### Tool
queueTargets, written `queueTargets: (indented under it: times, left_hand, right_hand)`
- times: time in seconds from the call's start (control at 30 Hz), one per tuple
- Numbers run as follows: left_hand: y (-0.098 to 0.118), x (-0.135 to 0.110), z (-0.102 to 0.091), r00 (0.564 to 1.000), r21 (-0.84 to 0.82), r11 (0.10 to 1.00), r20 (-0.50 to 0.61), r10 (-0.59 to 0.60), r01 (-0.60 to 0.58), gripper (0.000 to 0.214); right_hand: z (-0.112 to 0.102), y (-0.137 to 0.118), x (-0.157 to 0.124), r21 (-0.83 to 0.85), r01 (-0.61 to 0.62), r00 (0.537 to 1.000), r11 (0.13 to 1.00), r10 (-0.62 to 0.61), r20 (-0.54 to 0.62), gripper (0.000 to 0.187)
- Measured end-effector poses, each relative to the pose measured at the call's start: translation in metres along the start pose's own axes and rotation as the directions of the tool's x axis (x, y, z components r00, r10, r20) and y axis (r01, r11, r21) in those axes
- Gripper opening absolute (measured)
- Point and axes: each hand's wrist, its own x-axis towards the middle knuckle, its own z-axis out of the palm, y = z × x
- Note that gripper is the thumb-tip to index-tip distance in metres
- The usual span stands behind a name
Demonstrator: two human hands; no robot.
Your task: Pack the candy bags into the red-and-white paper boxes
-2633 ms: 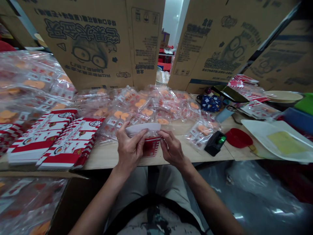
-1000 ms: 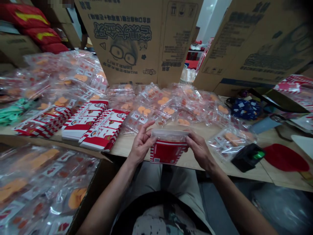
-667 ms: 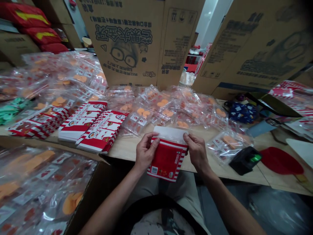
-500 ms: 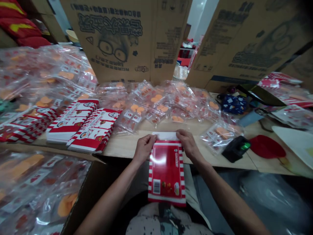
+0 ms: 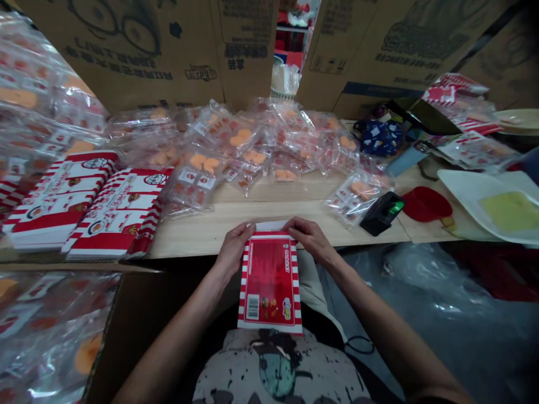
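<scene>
A red and white striped paper bag (image 5: 270, 283) hangs flat over my lap, its white flap at the wooden table's (image 5: 269, 220) front edge. My left hand (image 5: 233, 247) pinches the bag's top left corner. My right hand (image 5: 309, 238) pinches its top right corner. The printed back with a barcode faces me. Clear packets with orange pieces (image 5: 236, 148) cover the table beyond my hands.
Two stacks of flat striped bags (image 5: 115, 213) lie at the left. A black device with a green light (image 5: 381, 213), a red paddle (image 5: 425, 205) and a white tray (image 5: 467, 191) sit at the right. A carton of packets (image 5: 42, 325) stands at lower left. Cardboard boxes (image 5: 138, 50) rise behind.
The bag has come down from in front of me and unfolded to hang flat over my lap. Both hands have kept hold of its top corners. My view has tilted downward.
</scene>
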Motion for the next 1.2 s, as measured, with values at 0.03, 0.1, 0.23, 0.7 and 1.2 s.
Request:
queueTargets:
  times: [0.03,0.1,0.23,0.7,1.2]
  left_hand:
    - [-0.001,0.000,-0.001,0.999,0.039,0.999,-0.006,0.032,-0.031,0.045]
    - [-0.001,0.001,-0.003,0.994,0.134,0.985,-0.005,0.113,-0.111,0.044]
    - [0.007,-0.003,-0.008,0.984,0.203,0.963,0.070,0.166,-0.177,0.040]
    - [0.048,-0.013,0.009,0.995,0.154,0.984,0.024,-0.094,0.089,0.038]
    - [0.054,-0.017,0.005,0.983,0.279,0.960,0.169,-0.077,0.027,0.036]
  right_hand:
    - [-0.001,0.001,0.000,0.054,-0.002,1.000,0.999,0.004,-0.029,0.025]
    - [-0.002,0.001,-0.002,0.127,-0.009,0.998,0.992,0.018,-0.063,0.037]
    - [-0.006,-0.010,-0.006,0.030,-0.012,0.996,0.999,0.009,0.083,0.024]
    - [-0.023,-0.061,0.015,0.050,-0.364,0.858,0.930,0.315,0.406,0.029]
    - [-0.020,-0.070,0.023,-0.188,-0.221,0.789,0.957,0.288,0.542,0.028]
